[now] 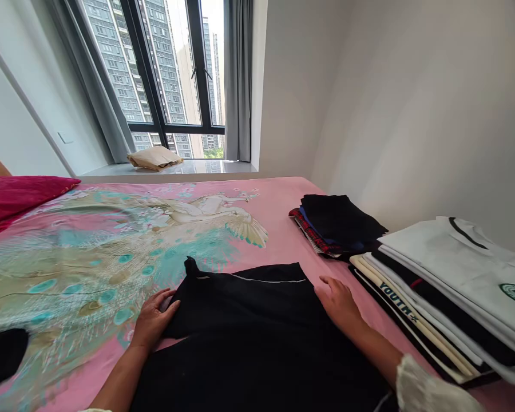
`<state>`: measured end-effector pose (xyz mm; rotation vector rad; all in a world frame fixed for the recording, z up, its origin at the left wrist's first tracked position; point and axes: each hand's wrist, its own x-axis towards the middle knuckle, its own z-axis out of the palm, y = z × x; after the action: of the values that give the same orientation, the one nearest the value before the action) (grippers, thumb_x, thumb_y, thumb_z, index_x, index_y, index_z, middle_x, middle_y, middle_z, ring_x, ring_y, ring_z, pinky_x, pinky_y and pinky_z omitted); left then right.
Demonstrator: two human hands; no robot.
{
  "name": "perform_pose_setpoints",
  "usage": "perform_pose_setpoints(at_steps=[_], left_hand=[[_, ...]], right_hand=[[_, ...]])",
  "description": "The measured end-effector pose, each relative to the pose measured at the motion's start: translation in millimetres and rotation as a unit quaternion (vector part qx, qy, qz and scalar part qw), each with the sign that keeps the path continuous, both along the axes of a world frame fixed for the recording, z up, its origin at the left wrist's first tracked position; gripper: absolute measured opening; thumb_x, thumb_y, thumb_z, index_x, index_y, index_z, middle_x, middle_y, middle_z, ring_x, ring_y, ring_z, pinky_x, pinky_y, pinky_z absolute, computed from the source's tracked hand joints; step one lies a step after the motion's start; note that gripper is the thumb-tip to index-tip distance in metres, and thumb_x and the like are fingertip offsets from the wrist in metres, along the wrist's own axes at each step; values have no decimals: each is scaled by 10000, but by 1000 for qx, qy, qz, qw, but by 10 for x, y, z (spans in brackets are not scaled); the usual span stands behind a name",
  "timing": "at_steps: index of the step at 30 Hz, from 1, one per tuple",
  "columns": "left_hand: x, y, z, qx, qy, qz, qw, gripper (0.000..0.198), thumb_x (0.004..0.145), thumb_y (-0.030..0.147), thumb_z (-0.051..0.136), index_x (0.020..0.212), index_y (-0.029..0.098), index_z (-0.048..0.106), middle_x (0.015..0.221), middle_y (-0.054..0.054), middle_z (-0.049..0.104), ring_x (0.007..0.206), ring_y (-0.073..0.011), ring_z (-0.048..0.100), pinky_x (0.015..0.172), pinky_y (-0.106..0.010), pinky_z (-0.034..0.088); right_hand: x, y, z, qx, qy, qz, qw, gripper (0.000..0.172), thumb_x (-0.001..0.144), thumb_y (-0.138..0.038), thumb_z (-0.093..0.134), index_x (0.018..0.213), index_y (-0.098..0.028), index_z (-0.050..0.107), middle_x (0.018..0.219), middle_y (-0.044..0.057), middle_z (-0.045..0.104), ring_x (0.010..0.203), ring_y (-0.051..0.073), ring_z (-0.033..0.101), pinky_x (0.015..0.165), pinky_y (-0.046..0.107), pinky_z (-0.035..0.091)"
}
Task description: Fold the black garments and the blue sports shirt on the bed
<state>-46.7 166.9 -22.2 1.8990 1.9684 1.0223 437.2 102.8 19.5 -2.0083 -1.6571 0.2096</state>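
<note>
Far left: a red pillow [12,197] and a scrap of black cloth [2,355] at the bed's edge. Pink peacock-print sheet [90,257] covers the bed. Left hand [152,320] is at the left edge of the black garment [249,326], fingers curled, thumb on top, pinching the fabric fold. The garment lies spread on the sheet in front of the person, between both hands. Right hand [339,300] lies palm down on its right edge, fingers loosely extended, gripping nothing. Further right: a small dark folded pile [339,223], then a taller stack of folded shirts [455,292] by the wall.
</note>
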Motion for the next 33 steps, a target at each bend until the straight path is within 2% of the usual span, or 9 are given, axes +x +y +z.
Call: perform_pose_setpoints(at_steps=[4, 6, 9, 14, 17, 21, 26, 29, 33], left_hand=[[-19, -11, -53, 6, 0, 1, 1000, 401, 712, 529, 531, 955, 236, 658, 1127, -49, 612, 1121, -241, 522, 1045, -363, 351], [-28, -8, -75, 8, -3, 2, 1000, 401, 716, 533, 527, 951, 237, 660, 1124, -48, 614, 1118, -242, 524, 1043, -370, 353], [-41, 6, -108, 12, -9, 5, 1000, 421, 717, 553, 517, 950, 233, 660, 1130, -51, 612, 1110, -246, 529, 1036, -387, 363], [-41, 15, -122, 22, -12, 3, 1000, 435, 721, 565, 511, 945, 222, 659, 1112, -59, 621, 1092, -246, 541, 1031, -391, 369], [-26, 12, -108, 26, -5, 5, 1000, 426, 726, 561, 510, 938, 223, 658, 1097, -61, 625, 1085, -243, 541, 1027, -391, 369], [9, 1, -75, 23, 17, 11, 1000, 424, 731, 561, 497, 938, 227, 656, 1103, -55, 625, 1089, -239, 536, 1028, -380, 364], [92, -31, 37, 0, 66, 20, 998, 427, 747, 556, 461, 926, 217, 649, 1086, -56, 636, 1090, -222, 535, 1023, -342, 363], [163, -34, 165, -30, 104, 24, 994, 415, 741, 561, 461, 889, 218, 642, 1016, -59, 649, 1058, -221, 548, 1002, -330, 367], [301, 14, 328, -100, 157, 36, 982, 452, 671, 640, 510, 726, 204, 619, 857, -97, 651, 930, -299, 591, 861, -406, 425]], right_hand=[[-157, 704, 20, -106, -47, -57, 992, 514, 804, -533, 436, 1037, -108, 611, 1059, 197, 609, 1025, 323, 546, 817, 444, 436], [-217, 875, -20, -110, -51, -44, 992, 374, 791, -476, 475, 908, -157, 630, 969, 146, 636, 948, 284, 577, 757, 385, 446], [-174, 972, -19, -89, -61, -31, 994, 259, 837, -370, 425, 958, -204, 584, 957, 60, 641, 890, 199, 594, 730, 298, 434], [87, 934, 170, -49, -96, -113, 988, 352, 860, -253, 363, 1157, -104, 478, 1127, 184, 566, 1038, 274, 537, 828, 398, 406], [38, 810, 197, -10, -126, -56, 990, 390, 875, -267, 366, 1232, -133, 445, 1276, 151, 488, 1194, 244, 429, 975, 384, 324], [-209, 606, -57, -20, -156, 49, 986, 441, 897, -384, 354, 1284, -193, 448, 1370, 66, 442, 1295, 210, 321, 1077, 388, 200], [-310, 507, -430, -68, -180, 28, 981, 579, 906, -488, 269, 1380, -167, 350, 1440, 85, 354, 1350, 248, 226, 1095, 489, 87], [-288, 519, -475, -67, -181, 26, 981, 588, 903, -501, 261, 1390, -180, 337, 1444, 80, 348, 1353, 241, 218, 1096, 482, 79], [-299, 511, -437, -56, -189, 20, 980, 586, 900, -494, 272, 1390, -179, 339, 1441, 85, 353, 1350, 247, 221, 1091, 490, 81]])
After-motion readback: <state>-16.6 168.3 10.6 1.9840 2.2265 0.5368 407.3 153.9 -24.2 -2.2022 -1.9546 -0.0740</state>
